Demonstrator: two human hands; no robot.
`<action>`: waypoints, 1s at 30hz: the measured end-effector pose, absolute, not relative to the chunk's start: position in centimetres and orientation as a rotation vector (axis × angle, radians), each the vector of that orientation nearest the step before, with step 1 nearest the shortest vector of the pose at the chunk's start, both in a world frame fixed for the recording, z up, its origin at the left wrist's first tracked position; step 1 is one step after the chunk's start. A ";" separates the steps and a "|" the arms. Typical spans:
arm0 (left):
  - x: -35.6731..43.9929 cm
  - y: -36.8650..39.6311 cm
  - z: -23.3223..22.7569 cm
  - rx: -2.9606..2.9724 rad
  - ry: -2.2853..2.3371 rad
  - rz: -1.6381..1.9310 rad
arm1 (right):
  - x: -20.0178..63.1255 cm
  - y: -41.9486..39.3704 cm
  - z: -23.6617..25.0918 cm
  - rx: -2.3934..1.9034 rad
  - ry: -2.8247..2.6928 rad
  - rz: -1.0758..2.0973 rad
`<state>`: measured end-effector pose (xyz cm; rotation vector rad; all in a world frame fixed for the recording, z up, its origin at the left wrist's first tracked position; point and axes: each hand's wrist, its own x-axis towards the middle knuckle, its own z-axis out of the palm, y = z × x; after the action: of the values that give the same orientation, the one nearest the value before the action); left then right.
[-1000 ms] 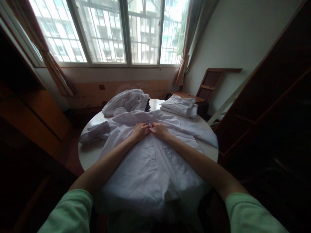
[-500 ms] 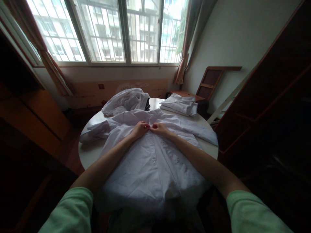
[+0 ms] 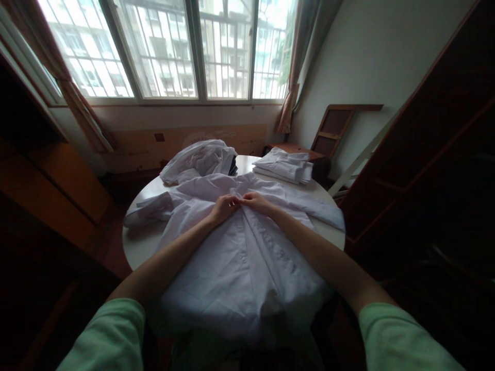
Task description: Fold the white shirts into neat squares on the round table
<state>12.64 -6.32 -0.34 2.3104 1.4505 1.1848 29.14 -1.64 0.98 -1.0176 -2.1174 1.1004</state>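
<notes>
A white shirt (image 3: 216, 263) lies spread over the round white table (image 3: 135, 252), its lower hem hanging over the near edge. Its sleeves reach out to the left and right. Near the collar, my left hand (image 3: 225, 207) pinches the front edge of the shirt. Fingertip to fingertip with it, my right hand (image 3: 256, 202) is closed on the same front placket. Whatever small part sits between the fingertips is hidden. Below the hands the front runs down in loose folds.
A heap of white clothing (image 3: 199, 159) sits at the table's back left. Folded white garments (image 3: 284, 166) are stacked at the back right. Beyond stand a wooden chair (image 3: 332, 131) and a large cardboard panel (image 3: 174, 144) under the barred window. Dark wooden furniture (image 3: 402, 170) leans in from the right.
My right fingers have shifted slightly and closed nearer to the left fingertips. Both hands stay at the same spot on the shirt. The view has moved a little.
</notes>
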 end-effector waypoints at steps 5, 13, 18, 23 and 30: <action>12.6 -6.4 -0.1 2.229 1.471 1.182 | 28.8 -1.5 0.5 -1.054 -2.039 1.013; 12.6 -7.0 0.3 2.144 1.396 1.202 | 29.0 -1.7 0.5 -1.059 -2.065 0.902; 12.6 -7.1 0.4 2.074 1.419 1.222 | 29.3 -1.7 0.9 -1.022 -2.080 0.945; 12.7 -7.2 0.7 2.046 1.458 1.209 | 29.5 -2.0 1.2 -1.008 -2.021 1.069; 12.5 -6.8 0.5 2.014 1.435 1.173 | 29.5 -2.2 1.2 -0.994 -1.971 1.175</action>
<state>12.46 -6.84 0.45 2.0139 1.4348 1.1733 29.54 -2.19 1.16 -0.9943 -1.9713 1.1752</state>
